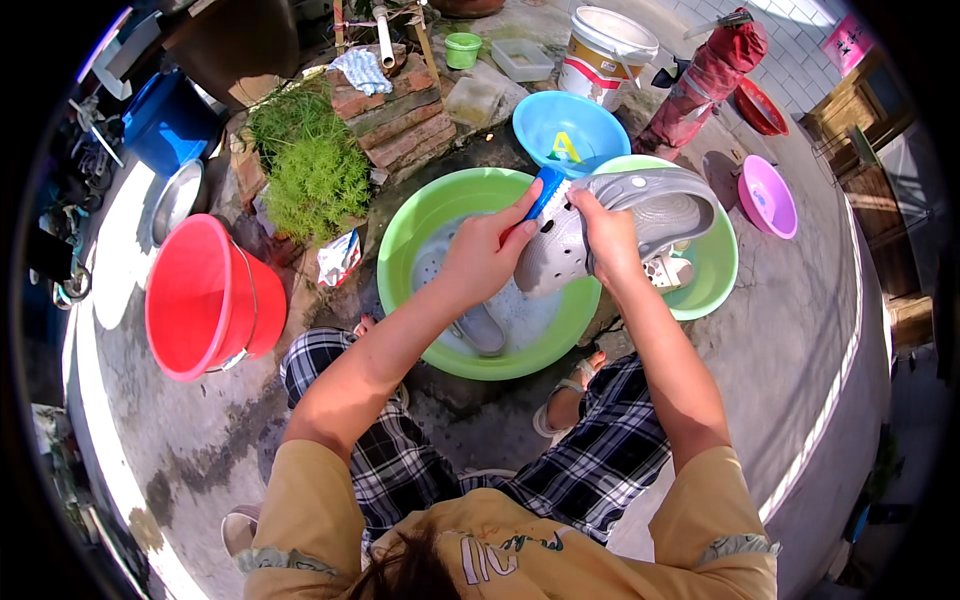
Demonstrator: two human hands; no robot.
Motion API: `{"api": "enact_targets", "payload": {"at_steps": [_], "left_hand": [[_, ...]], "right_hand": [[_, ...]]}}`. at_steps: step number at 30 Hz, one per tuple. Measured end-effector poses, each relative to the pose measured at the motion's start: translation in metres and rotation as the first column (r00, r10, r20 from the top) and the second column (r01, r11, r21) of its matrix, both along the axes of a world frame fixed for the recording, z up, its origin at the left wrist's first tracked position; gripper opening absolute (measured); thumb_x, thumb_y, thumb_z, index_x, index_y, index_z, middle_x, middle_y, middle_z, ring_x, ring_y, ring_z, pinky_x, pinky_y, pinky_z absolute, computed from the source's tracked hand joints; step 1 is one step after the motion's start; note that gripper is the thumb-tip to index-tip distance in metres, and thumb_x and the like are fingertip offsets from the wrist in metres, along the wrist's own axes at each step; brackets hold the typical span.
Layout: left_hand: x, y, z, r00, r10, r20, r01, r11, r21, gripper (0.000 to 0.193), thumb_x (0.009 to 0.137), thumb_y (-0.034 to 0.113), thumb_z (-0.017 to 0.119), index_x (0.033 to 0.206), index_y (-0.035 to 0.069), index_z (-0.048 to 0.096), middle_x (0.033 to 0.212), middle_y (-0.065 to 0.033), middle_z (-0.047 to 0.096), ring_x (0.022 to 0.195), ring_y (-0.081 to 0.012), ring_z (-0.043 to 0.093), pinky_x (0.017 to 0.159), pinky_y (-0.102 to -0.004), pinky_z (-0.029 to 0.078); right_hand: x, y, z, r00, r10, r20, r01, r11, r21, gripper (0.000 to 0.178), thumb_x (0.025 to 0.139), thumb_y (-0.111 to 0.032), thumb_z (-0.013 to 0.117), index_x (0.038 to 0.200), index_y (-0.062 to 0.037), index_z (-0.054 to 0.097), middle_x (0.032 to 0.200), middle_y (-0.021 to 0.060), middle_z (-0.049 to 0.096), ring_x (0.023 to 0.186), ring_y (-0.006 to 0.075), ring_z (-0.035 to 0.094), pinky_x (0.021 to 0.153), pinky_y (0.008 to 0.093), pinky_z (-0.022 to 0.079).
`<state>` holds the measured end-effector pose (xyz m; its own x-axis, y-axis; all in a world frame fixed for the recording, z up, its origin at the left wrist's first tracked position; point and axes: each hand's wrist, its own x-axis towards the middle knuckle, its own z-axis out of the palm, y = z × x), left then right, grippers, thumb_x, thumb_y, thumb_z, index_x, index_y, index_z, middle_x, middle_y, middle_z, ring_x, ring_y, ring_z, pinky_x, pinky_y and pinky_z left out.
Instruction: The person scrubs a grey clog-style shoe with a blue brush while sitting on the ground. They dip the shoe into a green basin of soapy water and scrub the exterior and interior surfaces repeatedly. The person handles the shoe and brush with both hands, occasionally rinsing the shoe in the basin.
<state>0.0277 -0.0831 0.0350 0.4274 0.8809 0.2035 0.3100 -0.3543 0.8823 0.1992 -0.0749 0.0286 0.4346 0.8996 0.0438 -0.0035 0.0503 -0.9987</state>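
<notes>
My left hand point(487, 252) is closed round a blue scrub brush point(546, 190) with white bristles, which are against the upper edge of a grey clog point(556, 256). My right hand point(612, 238) grips that clog at its middle, holding it tilted over a large green tub point(398, 232). Foamy water fills the tub's bottom. Another grey clog point(481, 331) lies partly in those suds, behind my left forearm. To the right, a second green basin point(722, 262) holds a whitish clog point(668, 271); the raised clog and my right arm cover part of it.
A blue basin point(528, 128) stands just beyond the tub. On the left are a red bucket point(215, 300), a metal bowl point(178, 203) and a crumpled packet point(339, 257). A purple basin point(769, 197) sits far right. Bricks point(400, 115) and green plants point(312, 175) are at the back.
</notes>
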Motion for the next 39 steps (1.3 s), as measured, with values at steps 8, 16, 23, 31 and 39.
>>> {"api": "enact_targets", "payload": {"at_steps": [8, 16, 23, 31, 39], "left_hand": [[0.008, -0.005, 0.003, 1.0, 0.008, 0.007, -0.008, 1.0, 0.02, 0.047, 0.088, 0.016, 0.053, 0.134, 0.022, 0.043, 0.061, -0.002, 0.044, 0.059, -0.008, 0.04, 0.059, -0.0231, 0.039], [-0.002, -0.009, -0.007, 0.998, -0.053, 0.037, 0.051, 0.997, 0.051, 0.047, 0.089, 0.015, 0.053, 0.134, 0.023, 0.042, 0.063, -0.0002, 0.044, 0.059, -0.0077, 0.038, 0.058, -0.0229, 0.038], [-0.011, 0.0, -0.018, 0.999, -0.031, 0.024, 0.03, 0.997, 0.07, 0.046, 0.089, 0.019, 0.051, 0.134, 0.023, 0.041, 0.059, -0.0146, 0.05, 0.052, -0.0229, 0.05, 0.056, -0.0317, 0.042], [-0.008, -0.005, -0.013, 0.997, 0.046, 0.059, -0.049, 0.997, 0.055, 0.047, 0.089, 0.019, 0.052, 0.135, 0.023, 0.041, 0.06, -0.0152, 0.05, 0.054, -0.0244, 0.051, 0.057, -0.0324, 0.042], [-0.016, -0.024, -0.012, 0.999, -0.054, -0.008, 0.054, 0.997, 0.055, 0.047, 0.089, 0.016, 0.05, 0.135, 0.02, 0.041, 0.064, -0.0081, 0.051, 0.06, -0.0154, 0.046, 0.061, -0.0268, 0.041]], "right_hand": [[0.002, 0.005, -0.002, 0.989, 0.043, -0.142, -0.043, 0.999, 0.003, 0.026, 0.079, -0.012, 0.059, 0.101, 0.0019, 0.056, 0.097, 0.0093, 0.06, 0.089, 0.0185, 0.056, 0.08, 0.0306, 0.044], [0.041, 0.014, 0.025, 0.877, 0.059, -0.476, -0.076, 0.997, -0.016, 0.016, 0.078, -0.01, 0.061, 0.09, 0.0008, 0.059, 0.083, 0.007, 0.061, 0.074, 0.015, 0.057, 0.068, 0.0281, 0.045], [0.013, 0.011, 0.01, 0.993, 0.053, -0.109, -0.046, 0.997, 0.064, 0.021, 0.076, -0.011, 0.063, 0.092, 0.0017, 0.058, 0.085, 0.0071, 0.06, 0.077, 0.0149, 0.057, 0.072, 0.0283, 0.045], [0.003, 0.0, 0.015, 0.969, 0.087, -0.231, -0.096, 0.995, -0.027, 0.02, 0.077, -0.014, 0.064, 0.089, 0.0019, 0.06, 0.084, 0.0072, 0.061, 0.077, 0.0177, 0.058, 0.073, 0.0304, 0.046], [0.042, 0.014, 0.03, 0.821, 0.009, -0.571, -0.126, 0.978, -0.165, 0.023, 0.08, -0.017, 0.058, 0.092, 0.0026, 0.058, 0.088, 0.0138, 0.064, 0.072, 0.0238, 0.063, 0.067, 0.0356, 0.052]]}}
